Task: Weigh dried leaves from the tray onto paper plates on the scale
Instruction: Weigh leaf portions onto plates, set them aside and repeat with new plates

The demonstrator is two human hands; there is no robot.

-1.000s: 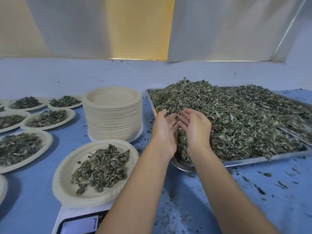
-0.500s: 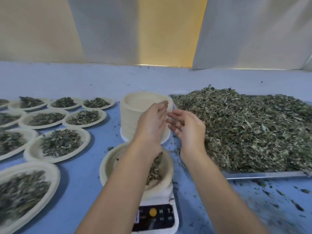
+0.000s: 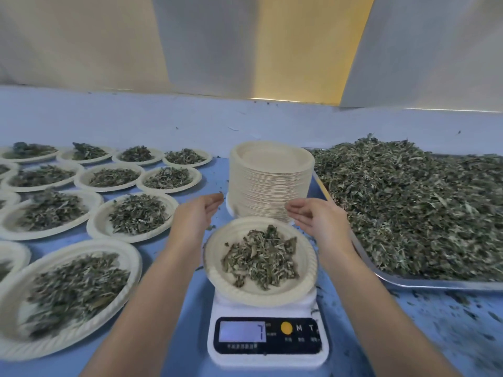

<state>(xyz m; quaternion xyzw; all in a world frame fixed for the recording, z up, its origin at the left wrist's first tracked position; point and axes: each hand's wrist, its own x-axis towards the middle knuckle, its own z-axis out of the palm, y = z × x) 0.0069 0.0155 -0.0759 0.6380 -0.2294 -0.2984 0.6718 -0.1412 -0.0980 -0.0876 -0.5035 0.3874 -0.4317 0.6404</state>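
Observation:
A white digital scale [image 3: 268,341] stands at the table's front, its display lit. On it rests a paper plate [image 3: 217,254] with a heap of dried leaves [image 3: 261,258]. My left hand [image 3: 194,216] hovers at the plate's far left rim, fingers straight, holding nothing. My right hand [image 3: 319,217] hovers at the far right rim, palm turned inward, also holding nothing. The two hands are apart, with the plate between and below them. A metal tray [image 3: 435,282] piled with dried leaves [image 3: 413,205] lies to the right.
A tall stack of unused paper plates [image 3: 270,180] stands just behind my hands. Several filled plates [image 3: 133,216] cover the blue table on the left. Loose leaf crumbs [image 3: 441,306] are scattered on the table at the front right.
My hands left the tray's leaf pile, came together over the plate on the scale, and have now spread apart. More leaves lie on the plate. The view has swung left.

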